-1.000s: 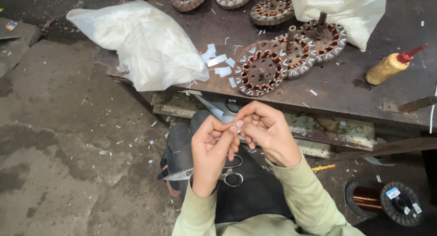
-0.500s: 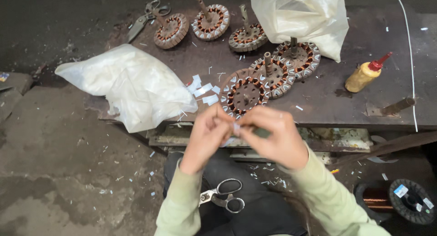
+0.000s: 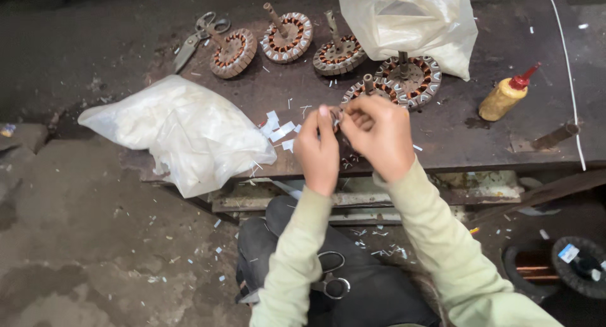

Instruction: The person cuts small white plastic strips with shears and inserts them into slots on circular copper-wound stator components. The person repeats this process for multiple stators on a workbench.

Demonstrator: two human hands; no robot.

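Both the left hand (image 3: 320,149) and right hand (image 3: 377,137) pinch a small white paper slip (image 3: 336,117) above the round copper-wound stator (image 3: 348,151) near the dark tabletop's (image 3: 467,144) front edge, where a slack pinch could probably drop it floorward.

A dark, stained workbench (image 3: 442,137) carries two white plastic bags (image 3: 183,134) at its left edge and far side, five wound stators (image 3: 287,36), scissors (image 3: 196,33) far left, paper scraps (image 3: 278,126) and a yellow glue bottle (image 3: 505,95) toward the right
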